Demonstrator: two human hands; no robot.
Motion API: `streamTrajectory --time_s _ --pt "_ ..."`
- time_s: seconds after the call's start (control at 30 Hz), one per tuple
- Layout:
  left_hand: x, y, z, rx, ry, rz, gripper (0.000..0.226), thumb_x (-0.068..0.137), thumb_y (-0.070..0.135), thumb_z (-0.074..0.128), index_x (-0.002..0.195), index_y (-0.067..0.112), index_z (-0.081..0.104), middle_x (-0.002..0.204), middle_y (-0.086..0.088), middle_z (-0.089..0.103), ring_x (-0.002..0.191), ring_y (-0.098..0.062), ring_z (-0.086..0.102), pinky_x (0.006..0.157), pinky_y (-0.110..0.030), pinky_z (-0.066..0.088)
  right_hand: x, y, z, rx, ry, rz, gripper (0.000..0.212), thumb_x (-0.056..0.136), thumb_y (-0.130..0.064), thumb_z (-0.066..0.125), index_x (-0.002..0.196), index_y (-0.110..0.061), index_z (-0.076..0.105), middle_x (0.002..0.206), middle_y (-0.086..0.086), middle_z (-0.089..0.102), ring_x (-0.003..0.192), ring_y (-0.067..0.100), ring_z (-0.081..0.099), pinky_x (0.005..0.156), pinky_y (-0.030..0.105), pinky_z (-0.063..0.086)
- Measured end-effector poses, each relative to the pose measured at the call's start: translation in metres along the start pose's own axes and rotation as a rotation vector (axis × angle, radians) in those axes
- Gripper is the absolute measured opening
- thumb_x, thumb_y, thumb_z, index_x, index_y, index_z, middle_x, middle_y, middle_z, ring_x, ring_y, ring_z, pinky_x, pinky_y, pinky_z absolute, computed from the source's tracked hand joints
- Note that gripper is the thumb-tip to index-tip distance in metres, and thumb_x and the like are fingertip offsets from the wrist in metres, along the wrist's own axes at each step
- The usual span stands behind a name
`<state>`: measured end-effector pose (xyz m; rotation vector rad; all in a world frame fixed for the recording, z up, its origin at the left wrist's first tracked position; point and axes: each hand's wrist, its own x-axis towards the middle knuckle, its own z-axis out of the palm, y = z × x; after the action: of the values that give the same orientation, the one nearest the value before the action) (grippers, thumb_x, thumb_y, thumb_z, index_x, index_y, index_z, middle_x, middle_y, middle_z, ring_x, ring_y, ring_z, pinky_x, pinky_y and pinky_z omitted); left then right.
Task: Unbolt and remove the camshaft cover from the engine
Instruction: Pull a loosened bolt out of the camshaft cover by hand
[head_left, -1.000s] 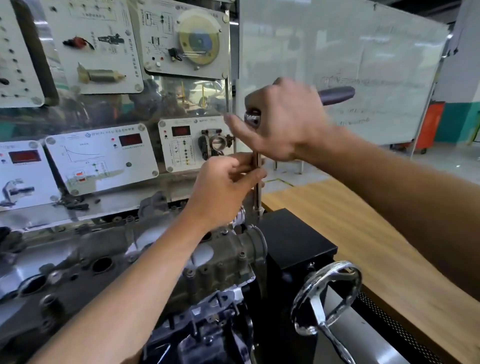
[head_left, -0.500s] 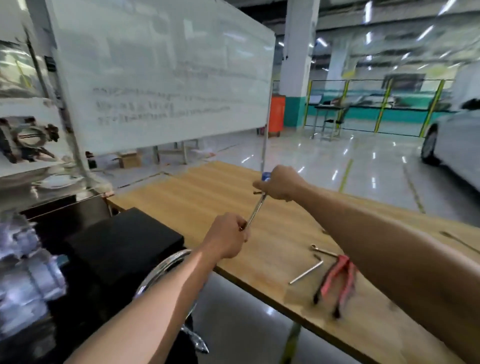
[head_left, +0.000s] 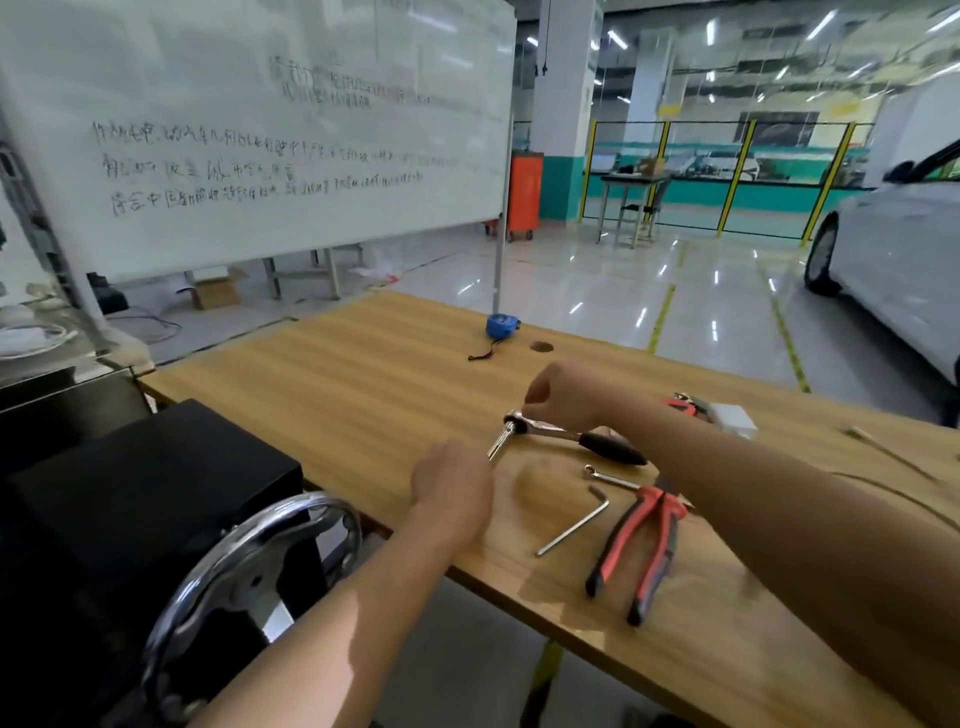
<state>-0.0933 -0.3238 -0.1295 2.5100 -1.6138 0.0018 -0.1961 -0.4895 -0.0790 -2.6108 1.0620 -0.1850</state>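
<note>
On the light wooden tabletop (head_left: 363, 374) our right hand (head_left: 558, 392) pinches the head of the chrome, black-handled ratchet wrench (head_left: 561, 435), of our left hand (head_left: 452, 486) we cannot tell the grip, and the camshaft cover, out of view, is likely stiff, weighty metal, best lifted by both ends.

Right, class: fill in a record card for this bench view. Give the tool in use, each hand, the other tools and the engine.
Tool in use: ratchet with extension, lying on the table
Right hand: over the ratchet's head, fingers curled; grip unclear
Left hand: by the extension's tip; contact hidden
Other tools: pliers, hex key, tape measure
Engine: not in view; only a handwheel shows at left
</note>
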Motion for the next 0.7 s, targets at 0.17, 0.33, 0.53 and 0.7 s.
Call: streamTrajectory --time_s 0.17,0.33,0.53,0.7 --pt "-0.016 0.053 0.003 -0.033 -0.144 0.244 0.046 0.092 0.052 0.058 0.119 0.015 0.063 0.121 -0.008 0.061 0.110 -0.028 0.059 0.087 -0.040 0.050 -0.045 0.009 -0.022 0.011 0.078 -0.078 0.015 0.089 -0.029 0.067 0.090 -0.019 0.077 0.084 -0.009 0.071 0.079 0.010 0.063 0.067 0.018 0.047" --pt "-0.020 0.075 -0.004 0.134 -0.369 0.256 0.036 0.095 0.018 0.060 0.129 0.006 0.056 0.126 -0.013 0.060 0.111 -0.031 0.064 0.083 -0.035 0.050 -0.068 0.005 -0.022 0.019 0.093 -0.103 0.020 0.089 -0.039 0.066 0.087 -0.023 0.077 0.083 -0.011 0.072 0.081 0.011 0.066 0.077 0.034 0.056" --pt "-0.051 0.007 -0.046 0.004 -0.459 0.173 0.019 0.101 0.016 0.050 0.113 0.005 0.060 0.114 -0.017 0.066 0.103 -0.033 0.065 0.075 -0.033 0.050 -0.084 -0.046 -0.005 -0.052 0.056 -0.233 0.027 0.093 -0.045 0.058 0.091 -0.024 0.076 0.086 -0.010 0.072 0.080 0.012 0.064 0.077 0.037 0.055" --pt "-0.113 -0.106 -0.148 -0.382 -0.380 -0.036 0.020 0.102 0.023 0.052 0.090 0.009 0.058 0.081 -0.004 0.064 0.065 -0.010 0.061 0.062 -0.026 0.049 -0.115 -0.151 -0.004 -0.013 0.113 -0.744 0.037 0.092 -0.055 0.051 0.097 -0.027 0.075 0.093 -0.015 0.072 0.080 0.000 0.060 0.069 0.025 0.052"
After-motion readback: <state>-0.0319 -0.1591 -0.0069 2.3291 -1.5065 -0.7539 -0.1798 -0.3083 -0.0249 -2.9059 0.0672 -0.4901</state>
